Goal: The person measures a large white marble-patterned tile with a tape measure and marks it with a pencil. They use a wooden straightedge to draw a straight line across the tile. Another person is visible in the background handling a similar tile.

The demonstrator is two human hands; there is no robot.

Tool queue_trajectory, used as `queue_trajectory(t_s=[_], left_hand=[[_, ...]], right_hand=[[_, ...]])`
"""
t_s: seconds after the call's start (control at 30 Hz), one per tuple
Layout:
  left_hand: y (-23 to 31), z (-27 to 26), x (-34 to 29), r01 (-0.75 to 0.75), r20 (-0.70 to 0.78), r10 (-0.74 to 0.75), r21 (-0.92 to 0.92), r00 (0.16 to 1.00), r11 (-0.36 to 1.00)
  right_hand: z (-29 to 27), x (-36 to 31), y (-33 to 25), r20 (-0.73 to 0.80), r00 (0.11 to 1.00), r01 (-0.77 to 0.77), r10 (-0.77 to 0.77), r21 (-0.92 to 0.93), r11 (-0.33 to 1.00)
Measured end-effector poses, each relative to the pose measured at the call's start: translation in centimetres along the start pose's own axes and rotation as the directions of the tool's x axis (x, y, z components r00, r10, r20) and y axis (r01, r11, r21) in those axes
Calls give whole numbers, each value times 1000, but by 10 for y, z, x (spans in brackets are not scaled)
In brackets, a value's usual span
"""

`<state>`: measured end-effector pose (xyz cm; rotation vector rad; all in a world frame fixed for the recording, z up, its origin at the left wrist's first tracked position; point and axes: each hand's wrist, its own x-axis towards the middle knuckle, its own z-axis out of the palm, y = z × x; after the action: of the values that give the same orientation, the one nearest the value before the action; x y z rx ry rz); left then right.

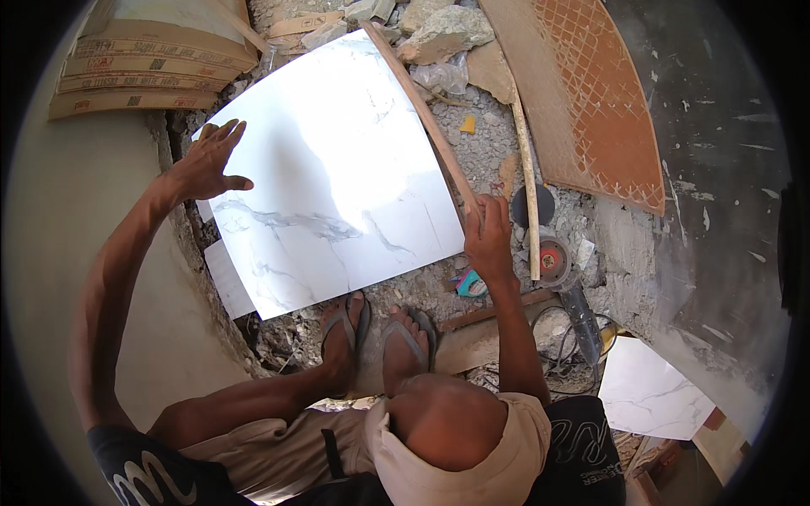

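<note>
Rough rubble floor (pixel 498 152) of grey gravel and broken stone, with a plastered wall on the person's left. A large square white marble-patterned glossy tile (pixel 329 169) lies flat on the rubble in front of the crouching person's sandalled feet (pixel 375 337). The left hand (pixel 207 160) rests on the tile's left edge, fingers spread flat and open, gripping nothing. The right hand (pixel 488 236) is closed on the near end of a long narrow wooden strip (pixel 422 118), which lies along the tile's right edge. Just right of that hand lie a pale wooden stick (pixel 527 194) and an angle grinder with a red disc (pixel 561 274). An upturned terracotta-backed tile (pixel 591 101) lies further right. Stacked cardboard cartons (pixel 152 59) sit at upper left. A second white tile (pixel 650 388) lies at lower right.
</note>
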<state>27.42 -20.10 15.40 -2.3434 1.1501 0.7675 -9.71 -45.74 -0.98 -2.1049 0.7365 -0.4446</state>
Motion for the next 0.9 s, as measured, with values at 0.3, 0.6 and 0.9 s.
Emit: queue_trajectory(t_s=[0.3, 0.6, 0.9], left_hand=[[9, 60, -125, -60, -18, 58, -186, 998, 981], [178, 153, -8, -716, -474, 570, -214, 671, 665], [186, 144, 119, -874, -485, 795, 117, 365, 472]], right_hand=[[15, -25, 55, -128, 992, 2, -17, -114, 993], [37, -8, 70, -55, 992, -120, 110, -262, 958], [-32, -80, 22, -118, 967, -252, 225, -356, 900]])
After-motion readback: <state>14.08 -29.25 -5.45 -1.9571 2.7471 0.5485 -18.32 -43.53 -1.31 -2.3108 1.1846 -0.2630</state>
